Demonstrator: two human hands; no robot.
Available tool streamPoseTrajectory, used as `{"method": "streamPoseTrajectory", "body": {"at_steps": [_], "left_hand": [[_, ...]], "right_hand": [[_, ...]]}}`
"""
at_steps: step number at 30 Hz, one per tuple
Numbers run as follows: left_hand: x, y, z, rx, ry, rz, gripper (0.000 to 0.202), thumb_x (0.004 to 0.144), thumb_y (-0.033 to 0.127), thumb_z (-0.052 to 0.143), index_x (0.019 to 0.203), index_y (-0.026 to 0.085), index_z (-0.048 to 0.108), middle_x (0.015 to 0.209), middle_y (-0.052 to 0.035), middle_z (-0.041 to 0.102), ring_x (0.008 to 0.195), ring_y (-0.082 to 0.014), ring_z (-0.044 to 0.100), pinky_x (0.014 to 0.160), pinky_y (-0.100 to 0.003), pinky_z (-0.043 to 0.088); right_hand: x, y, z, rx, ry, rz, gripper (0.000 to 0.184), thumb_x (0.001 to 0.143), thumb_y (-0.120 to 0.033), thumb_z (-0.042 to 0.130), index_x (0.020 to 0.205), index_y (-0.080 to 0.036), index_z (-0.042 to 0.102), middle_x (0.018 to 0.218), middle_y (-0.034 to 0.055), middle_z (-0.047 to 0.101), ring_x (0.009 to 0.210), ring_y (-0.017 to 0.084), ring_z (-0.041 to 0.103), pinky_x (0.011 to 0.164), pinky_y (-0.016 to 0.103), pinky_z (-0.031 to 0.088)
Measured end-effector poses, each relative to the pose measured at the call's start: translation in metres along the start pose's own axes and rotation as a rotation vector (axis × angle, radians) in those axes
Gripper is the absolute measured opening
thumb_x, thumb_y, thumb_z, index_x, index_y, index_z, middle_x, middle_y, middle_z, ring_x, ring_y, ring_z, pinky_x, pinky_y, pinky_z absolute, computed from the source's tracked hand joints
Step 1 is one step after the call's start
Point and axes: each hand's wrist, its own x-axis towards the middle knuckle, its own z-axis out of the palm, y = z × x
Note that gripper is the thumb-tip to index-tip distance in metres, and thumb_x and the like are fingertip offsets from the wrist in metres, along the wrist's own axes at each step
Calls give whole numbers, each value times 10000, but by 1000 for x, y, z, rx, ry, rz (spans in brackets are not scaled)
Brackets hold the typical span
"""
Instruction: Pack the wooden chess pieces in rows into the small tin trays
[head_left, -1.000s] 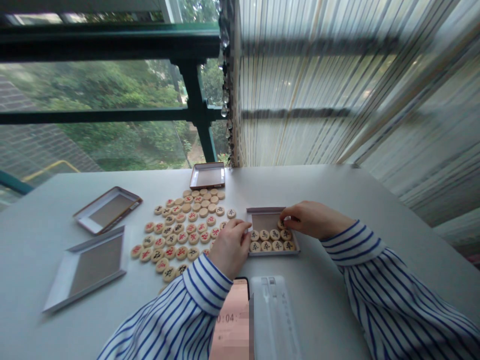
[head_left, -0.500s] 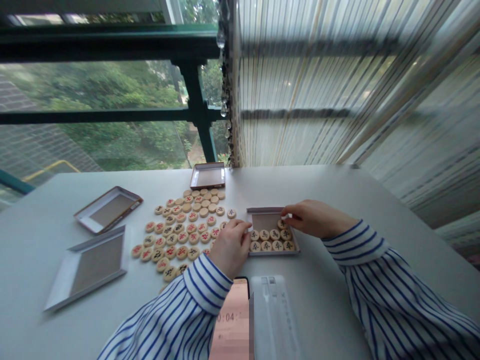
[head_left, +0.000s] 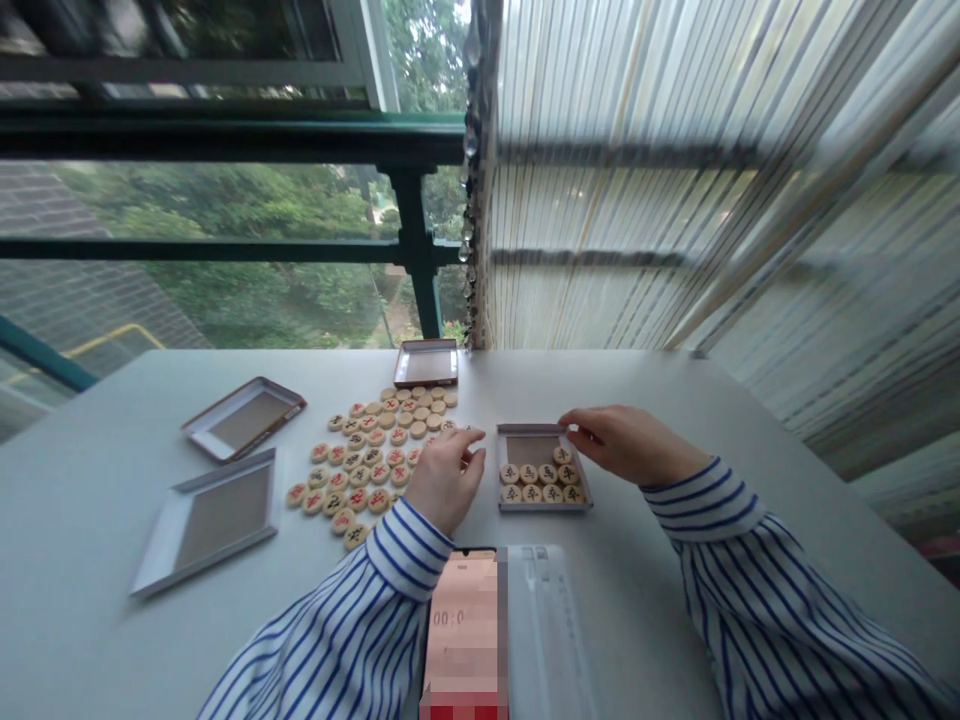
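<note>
A small shallow box (head_left: pixel 544 437) lies on the white table (head_left: pixel 675 560) and holds several round wooden chess pieces (head_left: pixel 541 484) with black characters. My right hand (head_left: pixel 622 440) rests at the box's far right corner, fingers curled and touching its rim, with nothing visibly held. My left hand (head_left: pixel 444 474) lies just left of the box, fingers reaching over a loose piece (head_left: pixel 474 434) at the edge of the spread of pieces (head_left: pixel 367 455). Whether it grips that piece is unclear.
Three other open box halves lie about: a brown-rimmed one (head_left: pixel 427 363) at the back, another (head_left: pixel 244 417) to the left, a larger white one (head_left: pixel 210 518) nearer. A phone (head_left: pixel 463 630) and a white case (head_left: pixel 547 630) sit near me. Window and striped curtain stand behind.
My left hand has left the box's left rim and moved left and away to the loose pieces. My right hand drew back slightly from the piece inside the box. The camera tilted upward.
</note>
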Motion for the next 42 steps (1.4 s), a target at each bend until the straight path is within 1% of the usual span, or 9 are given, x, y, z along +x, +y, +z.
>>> {"method": "streamPoseTrajectory", "body": {"at_steps": [3, 7, 10, 11, 15, 19, 25, 33, 42], "left_hand": [[-2, -4, -15, -5, 39, -26, 225, 756, 201, 498, 935, 139, 621, 829, -52, 651, 601, -107, 591, 609, -241, 495], [-10, -21, -41, 6, 77, -88, 267, 769, 299, 496, 951, 154, 627, 780, -39, 663, 606, -123, 601, 586, -240, 493], [-15, -35, -59, 22, 143, -168, 285, 750, 358, 517, 899, 151, 646, 762, -40, 672, 601, -131, 604, 581, -242, 492], [-16, -39, -63, 22, 192, -187, 285, 745, 371, 518, 865, 151, 652, 730, -36, 671, 576, -131, 598, 555, -240, 487], [-21, -50, -74, -23, 258, -231, 301, 739, 397, 514, 849, 155, 656, 711, -26, 676, 574, -133, 602, 540, -226, 483], [-26, -57, -78, 12, 338, -219, 300, 734, 406, 510, 810, 158, 658, 715, -26, 671, 595, -138, 597, 565, -234, 482], [-30, -61, -81, 44, 416, -212, 279, 729, 391, 516, 768, 152, 654, 687, -23, 655, 580, -126, 579, 556, -219, 466], [-29, -62, -87, 26, 402, -240, 254, 728, 369, 528, 763, 147, 645, 645, -6, 638, 550, -109, 561, 527, -199, 449], [-30, -69, -79, -34, 301, -179, 226, 727, 350, 538, 776, 151, 632, 709, -21, 639, 588, -118, 571, 570, -234, 476]], "right_hand": [[-7, -8, -2, 17, 82, -16, 279, 840, -274, 382, 1015, -212, 590, 848, 42, 654, 735, 148, 583, 627, 240, 382], [-20, -16, 3, 105, 211, -17, 257, 842, -247, 384, 998, -206, 584, 816, 32, 637, 716, 141, 567, 646, 242, 401], [-31, -24, 12, 204, 301, 5, 253, 848, -242, 390, 1021, -201, 570, 852, 41, 633, 723, 143, 565, 684, 260, 420], [-33, -27, 16, 243, 339, 11, 246, 851, -241, 389, 1012, -195, 570, 870, 49, 632, 740, 145, 567, 696, 263, 425], [-38, -43, 34, 321, 400, -11, 226, 858, -224, 389, 1001, -187, 561, 884, 63, 624, 793, 157, 569, 718, 280, 439], [-38, -53, 48, 272, 424, -102, 213, 853, -216, 407, 978, -170, 572, 855, 87, 620, 820, 177, 567, 734, 310, 448], [-38, -48, 60, 245, 454, -126, 204, 839, -212, 442, 993, -173, 570, 877, 92, 622, 818, 184, 574, 736, 327, 457], [-37, -45, 62, 239, 460, -139, 189, 837, -211, 452, 978, -165, 568, 873, 90, 626, 807, 175, 572, 727, 321, 459], [-37, -45, 64, 215, 496, -159, 185, 835, -213, 450, 948, -158, 584, 825, 83, 626, 767, 172, 577, 692, 308, 460]]}}
